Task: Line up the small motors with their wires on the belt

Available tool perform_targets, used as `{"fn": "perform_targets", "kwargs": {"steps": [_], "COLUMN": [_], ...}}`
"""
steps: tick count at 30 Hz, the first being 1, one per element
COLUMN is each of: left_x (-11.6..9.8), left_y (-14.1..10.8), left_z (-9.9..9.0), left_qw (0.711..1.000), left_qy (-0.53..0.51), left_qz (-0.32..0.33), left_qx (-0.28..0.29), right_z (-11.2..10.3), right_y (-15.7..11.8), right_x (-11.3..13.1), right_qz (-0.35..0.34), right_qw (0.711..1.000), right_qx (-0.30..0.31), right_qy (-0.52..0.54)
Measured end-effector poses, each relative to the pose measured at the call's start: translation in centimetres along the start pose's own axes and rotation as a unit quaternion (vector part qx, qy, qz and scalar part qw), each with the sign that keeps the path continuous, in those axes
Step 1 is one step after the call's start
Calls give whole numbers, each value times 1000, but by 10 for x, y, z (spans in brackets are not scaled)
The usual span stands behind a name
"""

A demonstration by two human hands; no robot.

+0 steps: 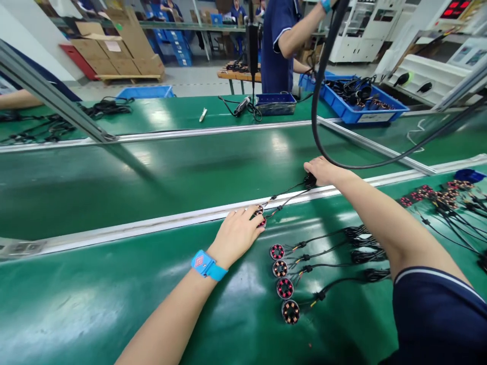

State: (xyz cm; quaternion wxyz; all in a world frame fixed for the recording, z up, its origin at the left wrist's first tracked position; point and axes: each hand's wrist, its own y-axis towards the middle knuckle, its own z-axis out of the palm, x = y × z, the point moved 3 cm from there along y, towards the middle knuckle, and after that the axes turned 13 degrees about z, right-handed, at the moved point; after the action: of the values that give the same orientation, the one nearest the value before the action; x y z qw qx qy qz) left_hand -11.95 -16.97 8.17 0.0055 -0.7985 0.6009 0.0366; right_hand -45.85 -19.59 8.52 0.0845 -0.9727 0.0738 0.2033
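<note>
My left hand (238, 233), with a blue strap on its wrist, has its fingers closed over two small round coils (262, 222) at the white rail. From those coils thin black cables (284, 198) run up to the right. My right hand (322, 171) grips the bundled cable end (310, 180) above the rail. Nearer me, several round coils (284, 288) with red or copper windings lie in a column on the green mat (152, 304). Their cables stretch right to coiled black bundles (367, 248), beneath my right forearm.
A white rail (171, 221) borders the green conveyor (95, 187). More coils (426, 195) and cables lie at the right. A black cable loop (317, 121) hangs near my right hand. Blue bins (359, 115) and a standing person (279, 50) are beyond.
</note>
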Motion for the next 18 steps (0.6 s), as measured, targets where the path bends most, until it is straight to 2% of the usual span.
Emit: {"fn": "perform_targets", "kwargs": {"steps": [3,9,11,14,18], "left_x": [6,12,12,14,15], "left_y": [4,16,16,12,4], "left_z": [0,0,1,3,6], "left_qw": [998,990,987,984,981], "left_qy": [13,-27,-48,-74,-96], "left_qz": [54,142,152,158,159], "left_qx": [-11,-6,-6,-39,-63], "right_z": [2,18,28,42,54], "right_y": [-28,-116,-142,-175,-203], "right_x": [-19,-40,-41,-42,-51], "right_qz": [40,48,49,39,44], "right_qw": [999,995,993,990,988], "right_qx": [22,-89,-108,-130,-106], "right_qy": [14,-18,-13,27,108]}}
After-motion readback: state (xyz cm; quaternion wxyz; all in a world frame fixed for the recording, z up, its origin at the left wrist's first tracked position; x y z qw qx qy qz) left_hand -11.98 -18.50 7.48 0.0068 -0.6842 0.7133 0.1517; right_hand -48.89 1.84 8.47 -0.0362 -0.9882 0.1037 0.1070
